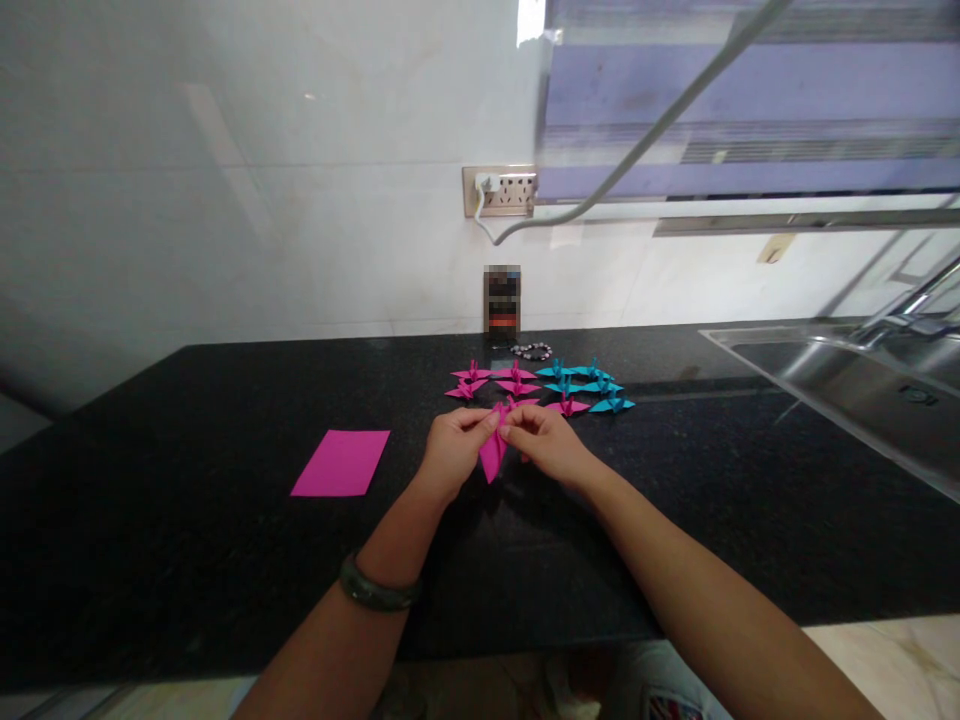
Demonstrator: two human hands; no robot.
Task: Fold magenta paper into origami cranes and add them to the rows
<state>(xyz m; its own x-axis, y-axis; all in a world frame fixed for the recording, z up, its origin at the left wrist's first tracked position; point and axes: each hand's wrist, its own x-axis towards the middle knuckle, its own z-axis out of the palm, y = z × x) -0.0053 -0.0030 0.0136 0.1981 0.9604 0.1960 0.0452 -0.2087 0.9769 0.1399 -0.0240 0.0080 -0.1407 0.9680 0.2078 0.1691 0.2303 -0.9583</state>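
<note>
A partly folded piece of pink origami paper is held up between my two hands, its pointed end facing down toward me. My left hand pinches its left side between thumb and fingers. On the right side, my right hand grips the upper part with thumb and forefinger. Just beyond my hands stand several pink paper cranes and, to their right, several blue paper cranes, set in rows. A square pink sheet lies flat on the black countertop, left of my left hand.
A beaded bracelet lies behind the cranes. Against the wall leans a phone-like object with a blurred front. A steel sink with a faucet is at the right. A cable runs from the wall socket.
</note>
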